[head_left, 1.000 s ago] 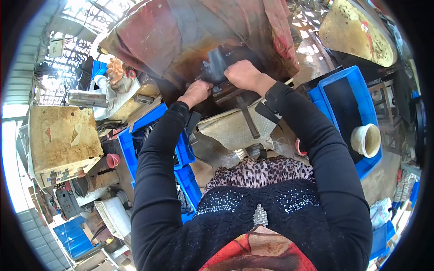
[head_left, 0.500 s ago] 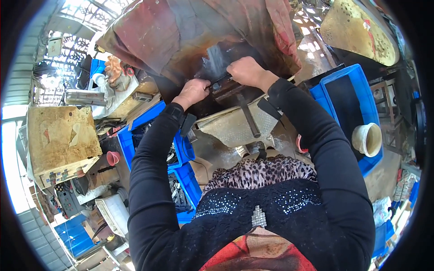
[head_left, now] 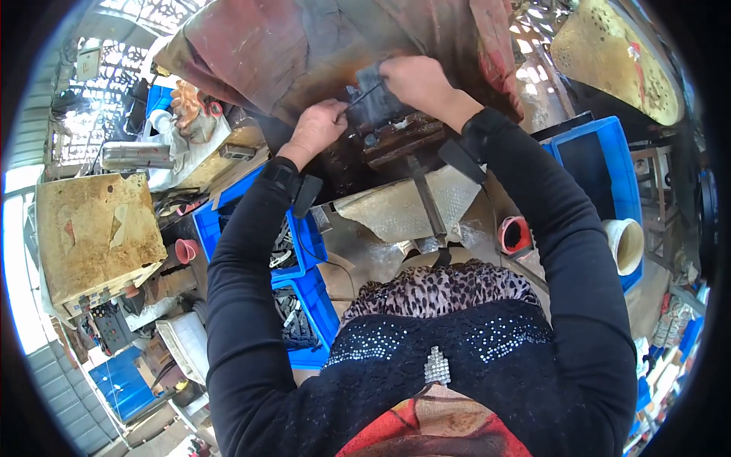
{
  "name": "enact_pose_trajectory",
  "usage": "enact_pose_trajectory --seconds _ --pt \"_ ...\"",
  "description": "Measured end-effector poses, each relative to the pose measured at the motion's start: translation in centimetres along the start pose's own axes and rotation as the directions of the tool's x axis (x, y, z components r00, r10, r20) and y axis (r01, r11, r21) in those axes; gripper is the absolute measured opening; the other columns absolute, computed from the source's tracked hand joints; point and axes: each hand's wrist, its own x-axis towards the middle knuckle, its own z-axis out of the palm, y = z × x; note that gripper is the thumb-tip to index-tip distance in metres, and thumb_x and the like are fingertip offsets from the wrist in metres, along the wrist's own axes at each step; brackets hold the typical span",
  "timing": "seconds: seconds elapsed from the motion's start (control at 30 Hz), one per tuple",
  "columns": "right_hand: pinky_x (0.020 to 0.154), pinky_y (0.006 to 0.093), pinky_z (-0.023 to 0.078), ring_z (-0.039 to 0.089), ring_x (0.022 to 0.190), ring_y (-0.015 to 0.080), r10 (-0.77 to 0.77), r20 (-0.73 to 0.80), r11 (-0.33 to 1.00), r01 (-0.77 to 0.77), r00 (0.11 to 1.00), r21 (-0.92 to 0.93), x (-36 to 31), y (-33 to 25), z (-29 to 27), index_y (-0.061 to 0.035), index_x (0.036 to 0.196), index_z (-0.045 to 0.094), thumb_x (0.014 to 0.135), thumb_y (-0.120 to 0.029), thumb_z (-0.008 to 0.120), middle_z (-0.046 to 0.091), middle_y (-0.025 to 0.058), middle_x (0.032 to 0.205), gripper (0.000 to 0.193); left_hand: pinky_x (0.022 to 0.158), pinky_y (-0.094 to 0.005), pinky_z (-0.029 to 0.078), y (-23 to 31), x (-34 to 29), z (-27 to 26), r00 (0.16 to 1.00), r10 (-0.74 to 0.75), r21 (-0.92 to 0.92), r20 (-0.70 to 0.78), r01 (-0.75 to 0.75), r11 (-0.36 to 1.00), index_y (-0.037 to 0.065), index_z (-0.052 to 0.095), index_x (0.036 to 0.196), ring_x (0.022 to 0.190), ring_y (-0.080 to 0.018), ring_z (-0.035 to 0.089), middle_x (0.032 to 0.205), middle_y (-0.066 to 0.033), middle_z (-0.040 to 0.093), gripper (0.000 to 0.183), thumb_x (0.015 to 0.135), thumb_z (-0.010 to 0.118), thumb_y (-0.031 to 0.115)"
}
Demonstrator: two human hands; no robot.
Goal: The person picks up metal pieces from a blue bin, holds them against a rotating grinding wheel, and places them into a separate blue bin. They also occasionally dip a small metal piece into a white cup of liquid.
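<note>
The left hand pinches one end of a thin dark strip, the right hand closed on its other end, above the dark bench, back from its front edge; steadying it seems to call for both grips together. Below the bench's left front corner, blue bins hold dark parts.

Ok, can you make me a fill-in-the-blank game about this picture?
1. The thin rod runs from the left hand to the ____ hand.
2. Both sleeves are coloured ____.
3. The bins beside the left sleeve are coloured ____.
4. The rusty box is on the person's ____ side.

Missing words: right; black; blue; left.
</note>
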Motion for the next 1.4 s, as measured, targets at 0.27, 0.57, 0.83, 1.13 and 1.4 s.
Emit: enact_pose_trajectory --seconds 0.27,0.57,0.83,1.13,1.4 --pt "0.074 0.0433 0.055 0.067 0.087 0.0316 0.442 0.718 -0.474 -0.539 0.538 0.696 -3.0 -3.8 -1.8 -0.0016 0.098 0.059 0.09 -0.007 0.056 0.066 0.015 0.095 0.011 0.058 -0.0253 0.055 7.1 -2.9 -2.9 0.761 -0.571 -0.759 0.307 0.558 0.336 -0.003 0.067 0.104 0.06 -0.0132 0.066 0.075 -0.0069 0.066 0.018 0.094 0.058 0.01" --pt "0.096 0.045 0.05 0.063 0.105 0.0322 0.282 0.558 -0.831 -0.092 0.781 0.549 -2.0 -9.9 -1.3 0.002 0.11 0.054 0.093 -0.003 0.058 0.063 0.0175 0.109 0.019 0.056 -0.0317 0.055 12.1 -4.6 -3.7 0.735 -0.674 -0.762 0.075 0.478 0.437 -0.005 0.066 0.096 0.059 -0.0204 0.069 0.076 -0.0155 0.069 0.017 0.092 0.06 0.01" --pt "0.096 0.0453 0.049 0.062 0.105 0.0296 0.202 0.477 -0.759 -0.172 0.855 0.628 -2.2 -11.9 -1.9 0.0005 0.114 0.055 0.093 -0.005 0.061 0.064 0.0154 0.107 0.023 0.069 -0.043 0.055 14.6 -8.5 -5.2 0.892 -0.393 -0.257 -0.222 0.335 0.907 0.001 0.069 0.103 0.077 -0.0357 0.068 0.08 -0.0211 0.067 0.023 0.084 0.064 0.014" --pt "0.045 0.0208 0.034 0.045 0.058 0.0067 0.512 0.57 -0.121 -0.603 0.642 0.788 -6.3 -5.4 -4.0 -0.0004 0.119 0.058 0.095 -0.017 0.059 0.065 0.0066 0.089 0.029 0.081 -0.0382 0.054 5.5 -27.2 -6.7 0.474 -0.88 -0.589 -0.026 0.704 0.397 0.008 0.071 0.107 0.091 -0.0365 0.067 0.096 -0.019 0.07 0.028 0.083 0.063 0.02" --pt "0.039 0.0199 0.029 0.043 0.048 0.0037 0.729 0.398 0.205 -0.732 0.557 0.649 -9.8 -2.8 -0.5 -0.0072 0.1 0.062 0.097 -0.017 0.057 0.061 0.0011 0.075 0.011 0.085 -0.0462 0.053 -1.4 -38.1 -3.6 0.222 -0.97 0.09 0.095 0.969 0.23 0.014 0.073 0.099 0.098 -0.0369 0.066 0.102 -0.0168 0.07 0.025 0.085 0.056 0.025"
